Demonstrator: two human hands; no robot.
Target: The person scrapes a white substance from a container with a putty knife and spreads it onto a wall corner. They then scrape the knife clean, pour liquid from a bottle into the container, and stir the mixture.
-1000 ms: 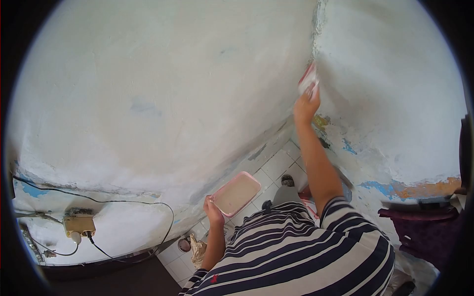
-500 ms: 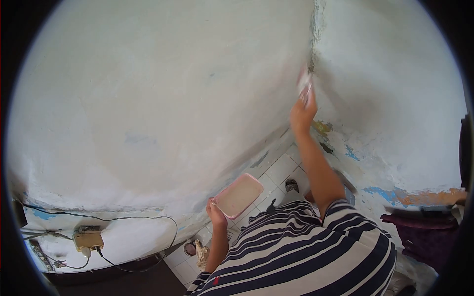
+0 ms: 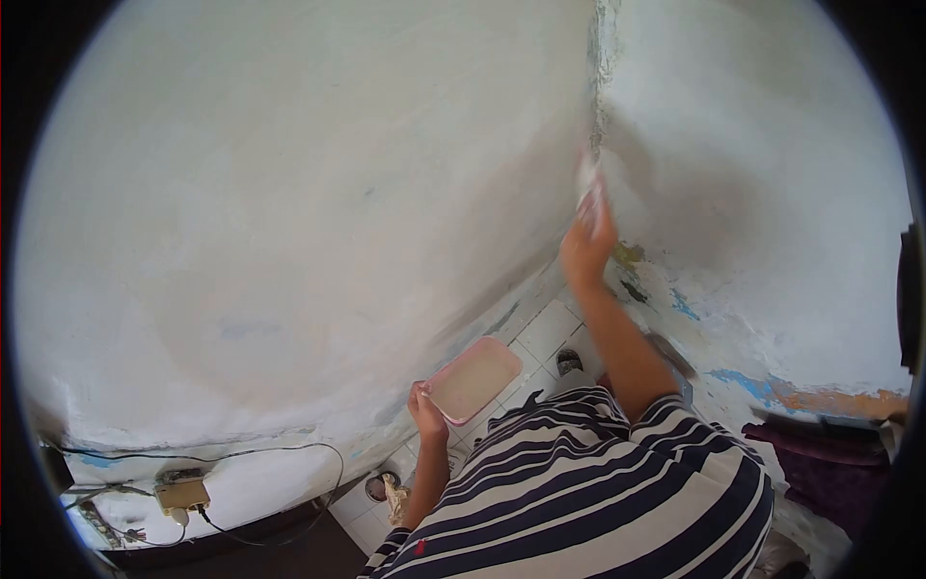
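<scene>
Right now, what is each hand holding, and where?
Left hand: pink tray, by its left end. Right hand: blurred pinkish thing, by its lower end; exact grip unclear.

The left hand (image 3: 427, 413) grips a pink tray (image 3: 475, 380) while the right hand (image 3: 589, 248) holds a blurred tool (image 3: 590, 188) at the wall corner (image 3: 597, 106).

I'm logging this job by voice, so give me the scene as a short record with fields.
Left hand: holds pink-rimmed tray of pale material
Right hand: holds pinkish-white tool, blurred, at wall corner
Right wall: whitish, blue and orange patches low down
Lower left: beige socket box
Lower right: purple cloth
Floor: pale tiles
</scene>
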